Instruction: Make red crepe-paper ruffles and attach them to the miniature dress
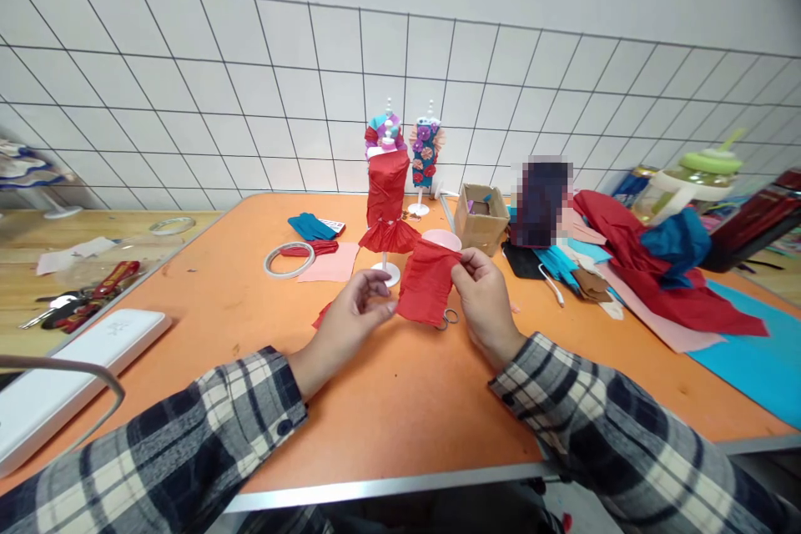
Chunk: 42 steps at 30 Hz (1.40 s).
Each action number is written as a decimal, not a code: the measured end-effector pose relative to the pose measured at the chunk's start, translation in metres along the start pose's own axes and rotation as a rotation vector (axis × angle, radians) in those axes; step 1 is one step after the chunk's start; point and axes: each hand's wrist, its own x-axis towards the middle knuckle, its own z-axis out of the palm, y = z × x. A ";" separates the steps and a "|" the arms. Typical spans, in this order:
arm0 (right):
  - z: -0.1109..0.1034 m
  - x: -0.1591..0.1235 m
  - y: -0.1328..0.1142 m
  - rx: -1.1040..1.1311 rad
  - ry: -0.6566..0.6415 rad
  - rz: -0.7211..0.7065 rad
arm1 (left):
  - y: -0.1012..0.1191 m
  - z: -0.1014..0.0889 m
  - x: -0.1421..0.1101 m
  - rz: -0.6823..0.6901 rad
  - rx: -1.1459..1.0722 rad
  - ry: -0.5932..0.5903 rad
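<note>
A piece of red crepe paper (pixel 426 284) hangs from my right hand (pixel 485 300), its upper right corner pinched between thumb and fingers. At the paper's lower left edge is my left hand (pixel 355 310), fingers curved and apart, with no grip on it that I can see. Just behind stands a small mannequin (pixel 386 200) on a white base, wrapped in a red paper dress with a ruffled hem. Scissors (pixel 449 317) lie partly hidden beneath the red paper; only the handle loops show. Another red scrap (pixel 321 315) is half covered by my left hand.
Two more dressed mannequins stand behind, one in blue with flowers (pixel 425 152). A tape roll (pixel 289 259) and pink paper (pixel 329 262) lie left; a cardboard box (pixel 481 217) and a heap of coloured paper (pixel 663 267) are right. A white power bank (pixel 88 384) sits at the left edge.
</note>
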 end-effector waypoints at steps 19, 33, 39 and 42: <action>0.016 -0.029 -0.009 -0.133 -0.265 0.096 | 0.014 0.007 -0.007 -0.150 -0.095 -0.053; -0.003 -0.017 -0.009 0.227 -0.463 0.397 | 0.017 -0.002 -0.003 -0.115 0.143 -0.026; 0.006 -0.015 -0.004 -0.004 -0.423 0.319 | 0.017 -0.002 -0.003 -0.090 0.233 -0.024; 0.004 -0.012 0.002 -0.019 -0.412 0.394 | 0.018 -0.002 -0.002 -0.111 0.229 -0.019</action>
